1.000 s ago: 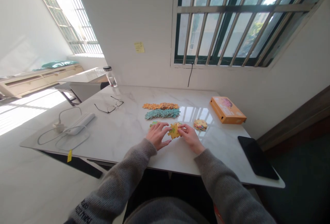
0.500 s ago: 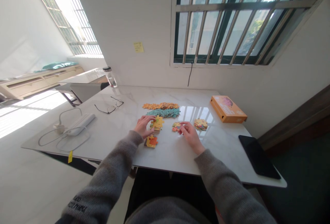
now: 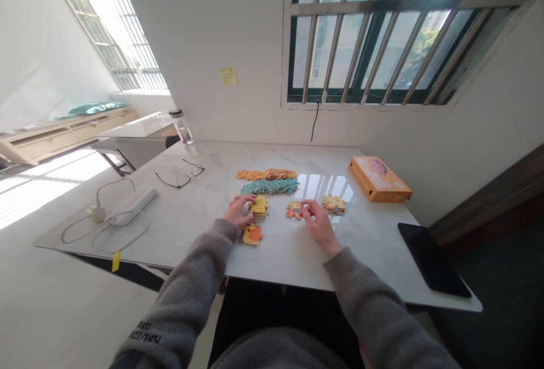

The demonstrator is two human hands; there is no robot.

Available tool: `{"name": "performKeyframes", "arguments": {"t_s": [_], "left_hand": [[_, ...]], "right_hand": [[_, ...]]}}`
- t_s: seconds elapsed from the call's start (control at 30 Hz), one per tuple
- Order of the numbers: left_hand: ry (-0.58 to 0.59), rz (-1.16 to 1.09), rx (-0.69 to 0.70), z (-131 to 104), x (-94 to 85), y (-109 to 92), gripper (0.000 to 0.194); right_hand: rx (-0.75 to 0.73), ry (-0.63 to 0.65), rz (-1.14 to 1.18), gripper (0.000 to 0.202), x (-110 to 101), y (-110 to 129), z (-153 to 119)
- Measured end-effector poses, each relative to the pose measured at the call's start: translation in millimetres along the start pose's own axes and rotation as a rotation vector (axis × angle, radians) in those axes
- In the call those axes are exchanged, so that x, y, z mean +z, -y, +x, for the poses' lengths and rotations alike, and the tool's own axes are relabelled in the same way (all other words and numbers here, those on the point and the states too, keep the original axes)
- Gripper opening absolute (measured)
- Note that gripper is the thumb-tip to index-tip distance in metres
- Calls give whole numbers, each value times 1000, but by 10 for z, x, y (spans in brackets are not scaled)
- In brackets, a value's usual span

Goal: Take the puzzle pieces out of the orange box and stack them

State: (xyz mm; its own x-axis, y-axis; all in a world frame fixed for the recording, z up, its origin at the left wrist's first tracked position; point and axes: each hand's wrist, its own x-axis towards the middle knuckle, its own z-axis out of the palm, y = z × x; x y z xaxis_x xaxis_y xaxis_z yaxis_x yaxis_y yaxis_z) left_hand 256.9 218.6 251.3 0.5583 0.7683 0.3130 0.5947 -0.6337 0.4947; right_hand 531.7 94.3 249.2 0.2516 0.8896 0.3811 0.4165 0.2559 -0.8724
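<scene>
My left hand (image 3: 238, 212) is at the left side of a small stack of yellow jigsaw puzzle pieces (image 3: 259, 206), its fingertips and thumb gripping the stack's edge. Just below that stack lies an orange and yellow puzzle piece pile (image 3: 252, 234). Over to the right, my right hand (image 3: 319, 226) pinches the right edge of a multicoloured puzzle piece (image 3: 293, 210) low over the table; whether more pieces lie under it I cannot tell. Beyond that hand sits a round heap of mixed puzzle pieces (image 3: 334, 204).
Rows of orange pieces (image 3: 267, 174) and teal pieces (image 3: 270, 186) lie behind my hands. An orange box (image 3: 379, 179) and a black tablet (image 3: 432, 259) are on the right. Glasses (image 3: 183, 179), a power strip (image 3: 133, 206) with cables and a bottle (image 3: 181, 126) stand left.
My left hand has lowered its fingers closer against the yellow stack. The right hand stays by the multicoloured piece. The whole view has shifted slightly.
</scene>
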Motion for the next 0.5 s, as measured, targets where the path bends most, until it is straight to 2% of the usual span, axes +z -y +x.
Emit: {"name": "performKeyframes", "arguments": {"t_s": [0.13,0.27,0.5], "left_hand": [[0,-45,-9,5,28,20,38],[-22,-85,-25,5,67,42,37],[-36,-104,-38,7,101,78,35]], "right_hand": [[-46,-41,-133,23,-19,-33,13],[-162,-52,-377,20,-27,-80,37],[-201,86,-609,21,-23,-220,78]]}}
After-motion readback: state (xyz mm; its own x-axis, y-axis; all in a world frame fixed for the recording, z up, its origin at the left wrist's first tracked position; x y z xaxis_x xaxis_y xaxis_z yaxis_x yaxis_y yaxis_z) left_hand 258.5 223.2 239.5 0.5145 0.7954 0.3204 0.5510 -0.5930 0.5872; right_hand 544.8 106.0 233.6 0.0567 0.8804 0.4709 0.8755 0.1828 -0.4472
